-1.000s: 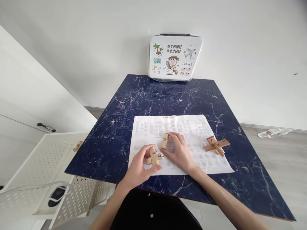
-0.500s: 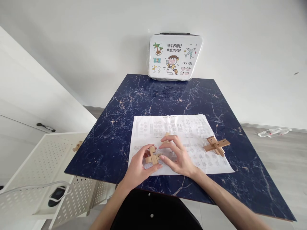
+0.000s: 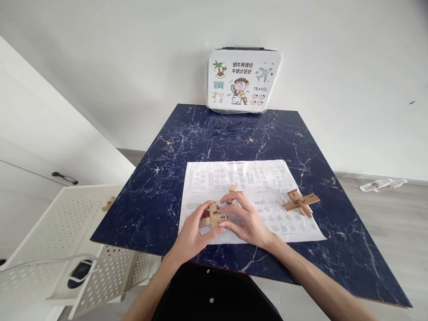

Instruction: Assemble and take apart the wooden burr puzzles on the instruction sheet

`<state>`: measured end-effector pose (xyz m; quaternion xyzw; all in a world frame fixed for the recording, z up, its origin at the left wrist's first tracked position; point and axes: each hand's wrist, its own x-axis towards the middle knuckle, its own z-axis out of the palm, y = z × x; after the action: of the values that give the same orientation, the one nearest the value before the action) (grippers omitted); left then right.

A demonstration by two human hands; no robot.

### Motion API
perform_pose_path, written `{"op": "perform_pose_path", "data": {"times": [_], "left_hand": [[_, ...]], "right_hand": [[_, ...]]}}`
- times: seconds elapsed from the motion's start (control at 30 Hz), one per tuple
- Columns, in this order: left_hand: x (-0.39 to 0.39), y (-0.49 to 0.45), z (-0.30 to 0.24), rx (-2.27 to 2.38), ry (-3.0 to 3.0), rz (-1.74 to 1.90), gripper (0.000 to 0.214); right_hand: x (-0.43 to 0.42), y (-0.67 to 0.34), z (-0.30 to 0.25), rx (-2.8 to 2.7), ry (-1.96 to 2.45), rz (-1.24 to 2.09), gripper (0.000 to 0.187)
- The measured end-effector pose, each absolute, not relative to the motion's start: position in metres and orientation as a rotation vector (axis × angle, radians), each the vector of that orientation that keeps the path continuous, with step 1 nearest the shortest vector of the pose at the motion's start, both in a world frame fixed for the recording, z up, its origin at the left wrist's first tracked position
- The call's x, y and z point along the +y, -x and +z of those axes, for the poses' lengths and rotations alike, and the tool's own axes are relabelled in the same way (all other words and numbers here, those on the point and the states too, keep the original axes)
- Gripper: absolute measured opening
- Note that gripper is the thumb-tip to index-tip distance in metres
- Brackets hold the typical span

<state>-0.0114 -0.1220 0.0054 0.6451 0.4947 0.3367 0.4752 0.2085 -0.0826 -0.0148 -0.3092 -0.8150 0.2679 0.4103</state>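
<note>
My left hand (image 3: 193, 232) and my right hand (image 3: 246, 219) meet over a white instruction sheet (image 3: 267, 178) on the dark blue marble table (image 3: 207, 133). Between them is a cross of wooden puzzle bars (image 3: 214, 217), one marked 3. The left fingers curl round it from the left. The right fingers pinch its right end. A loose wooden piece (image 3: 233, 189) stands just behind the right fingers. A second assembled wooden cross (image 3: 301, 203) lies on the sheet to the right, untouched.
A white cartoon-printed case (image 3: 242, 80) stands against the wall at the table's far edge. A white perforated cart (image 3: 60, 232) at the left carries a small wooden piece (image 3: 108, 204) and a dark device (image 3: 77, 272). A plastic bottle (image 3: 381, 183) lies on the floor at right.
My right hand has left the loose piece behind and come down-left onto the numbered cross, joining the left hand on it. The left hand has stayed put.
</note>
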Motion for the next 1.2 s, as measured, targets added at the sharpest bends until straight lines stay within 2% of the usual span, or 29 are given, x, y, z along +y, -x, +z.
{"op": "perform_pose_path", "data": {"times": [0.5, 0.83, 1.0, 1.2], "left_hand": [[-0.121, 0.015, 0.002, 1.187, -1.606, 0.809, 0.049], [-0.121, 0.017, 0.0, 1.236, -1.612, 0.855, 0.045], [-0.12, 0.015, 0.002, 1.243, -1.556, 0.924, 0.045], [-0.12, 0.014, -0.003, 1.369, -1.476, 1.111, 0.045]], "right_hand": [[-0.082, -0.209, -0.019, -2.043, 0.709, 0.65, 0.028], [-0.086, -0.205, -0.019, -2.111, 0.585, 0.435, 0.018], [-0.088, -0.205, -0.019, -2.148, 0.576, 0.491, 0.014], [-0.089, -0.205, -0.013, -2.017, 0.712, 0.619, 0.018]]}}
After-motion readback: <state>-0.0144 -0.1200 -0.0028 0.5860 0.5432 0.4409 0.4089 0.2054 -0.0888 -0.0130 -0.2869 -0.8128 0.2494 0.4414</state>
